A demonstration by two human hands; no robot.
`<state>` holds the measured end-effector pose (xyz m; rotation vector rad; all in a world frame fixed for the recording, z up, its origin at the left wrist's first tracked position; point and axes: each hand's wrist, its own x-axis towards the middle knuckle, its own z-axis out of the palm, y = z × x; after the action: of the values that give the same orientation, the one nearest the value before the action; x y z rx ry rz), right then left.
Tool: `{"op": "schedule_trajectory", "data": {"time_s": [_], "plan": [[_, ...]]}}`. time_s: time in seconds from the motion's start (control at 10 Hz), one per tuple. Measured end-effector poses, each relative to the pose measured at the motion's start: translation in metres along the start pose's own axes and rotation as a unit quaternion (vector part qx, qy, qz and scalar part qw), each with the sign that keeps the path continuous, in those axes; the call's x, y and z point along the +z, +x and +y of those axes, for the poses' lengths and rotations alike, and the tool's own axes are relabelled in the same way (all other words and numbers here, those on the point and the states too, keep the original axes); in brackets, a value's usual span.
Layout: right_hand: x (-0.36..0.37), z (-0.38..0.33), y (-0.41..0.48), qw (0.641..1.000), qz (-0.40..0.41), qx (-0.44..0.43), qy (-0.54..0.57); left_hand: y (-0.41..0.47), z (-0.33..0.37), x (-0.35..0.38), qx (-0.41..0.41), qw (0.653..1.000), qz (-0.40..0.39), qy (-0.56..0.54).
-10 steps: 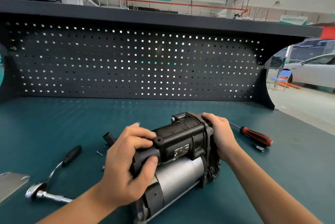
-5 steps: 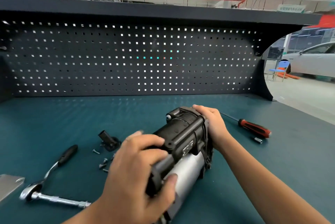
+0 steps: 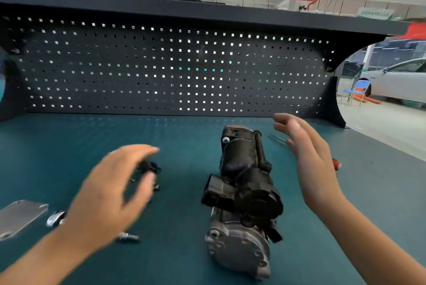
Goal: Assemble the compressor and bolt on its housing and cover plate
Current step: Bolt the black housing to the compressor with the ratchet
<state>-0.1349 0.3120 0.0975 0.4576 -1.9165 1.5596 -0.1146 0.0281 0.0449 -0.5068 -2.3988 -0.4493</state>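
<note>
Teal under both hands, and nothing gripped in either. Left hand [image 3: 110,192] blurry, hovering with fingers apart and loosely curved; right hand [image 3: 309,158] held up, fingers spread. Sitting between them on the mat [image 3: 69,146], touching neither: the compressor [image 3: 244,192]. Lies to the right of the left hand and just left of the right one, long axis pointing pretty much straight away from the body. Grey metal end cap nearest, black housing at the far end, squarish black plug socket poking out leftward. Roughly equal reach, maybe a touch closer to the right.

Further left, under and past the left hand: small black part [image 3: 149,167], a few loose bolts [image 3: 156,186], ratchet [image 3: 55,217], grey cover plate [image 3: 20,217] out at the edge. Probably bolts or plate next, so looks like a left-hand job. Red screwdriver [image 3: 336,164] peeking out behind the right hand.
</note>
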Motion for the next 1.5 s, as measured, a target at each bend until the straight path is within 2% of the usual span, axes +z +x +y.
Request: {"op": "schedule_trajectory", "data": {"time_s": [0.1, 0.2, 0.3, 0.4, 0.5, 0.6, 0.7, 0.8, 0.9, 1.0, 1.1, 1.2, 1.3, 1.4, 1.5], "plan": [[0.01, -0.022, -0.055, 0.981, -0.099, -0.134, -0.094, -0.01, -0.086, 0.002, -0.2, 0.971, -0.043, 0.122], [0.034, -0.016, -0.067, 0.967, -0.027, -0.211, -0.139, -0.012, -0.121, 0.012, -0.326, 0.908, -0.187, 0.184], [0.037, -0.004, -0.057, 0.952, 0.038, -0.278, -0.122, -0.02, -0.146, 0.018, -0.295, 0.905, -0.221, 0.21], [0.036, 0.006, -0.051, 0.949, 0.034, -0.297, -0.1, -0.02, -0.161, 0.026, -0.288, 0.913, -0.201, 0.21], [0.036, 0.011, -0.042, 0.953, 0.026, -0.289, -0.085, -0.018, -0.16, 0.027, -0.346, 0.903, -0.168, 0.193], [0.036, 0.017, -0.034, 0.96, -0.004, -0.272, -0.061, -0.024, -0.148, 0.023, -0.368, 0.918, -0.063, 0.133], [0.029, 0.021, -0.034, 0.976, -0.059, -0.209, -0.024, -0.029, -0.133, 0.01, -0.376, 0.926, 0.027, 0.038], [0.021, 0.026, -0.04, 0.987, -0.098, -0.116, 0.057, -0.031, -0.124, 0.002, -0.407, 0.891, 0.069, -0.188], [0.016, 0.027, -0.043, 0.987, -0.121, -0.054, 0.087, -0.03, -0.113, -0.006, -0.431, 0.797, 0.109, -0.409], [0.021, 0.029, -0.046, 0.989, -0.13, -0.075, 0.021, -0.025, -0.089, -0.023, -0.375, 0.796, 0.137, -0.455], [0.029, 0.031, -0.049, 0.991, -0.107, -0.076, 0.013, -0.013, -0.066, -0.034, -0.317, 0.729, 0.187, -0.577], [0.036, 0.031, -0.052, 0.992, -0.09, -0.09, 0.003, 0.004, -0.004, -0.042, -0.193, 0.653, 0.287, -0.673], [0.039, 0.028, -0.052, 0.992, -0.077, -0.095, -0.001, 0.017, 0.047, -0.049, -0.18, 0.629, 0.332, -0.679], [0.039, 0.026, -0.053, 0.993, -0.081, -0.086, -0.003, 0.029, 0.099, -0.041, -0.217, 0.595, 0.384, -0.672], [0.039, 0.024, -0.053, 0.993, -0.082, -0.083, -0.008, 0.035, 0.125, -0.027, -0.259, 0.581, 0.414, -0.651]]}}
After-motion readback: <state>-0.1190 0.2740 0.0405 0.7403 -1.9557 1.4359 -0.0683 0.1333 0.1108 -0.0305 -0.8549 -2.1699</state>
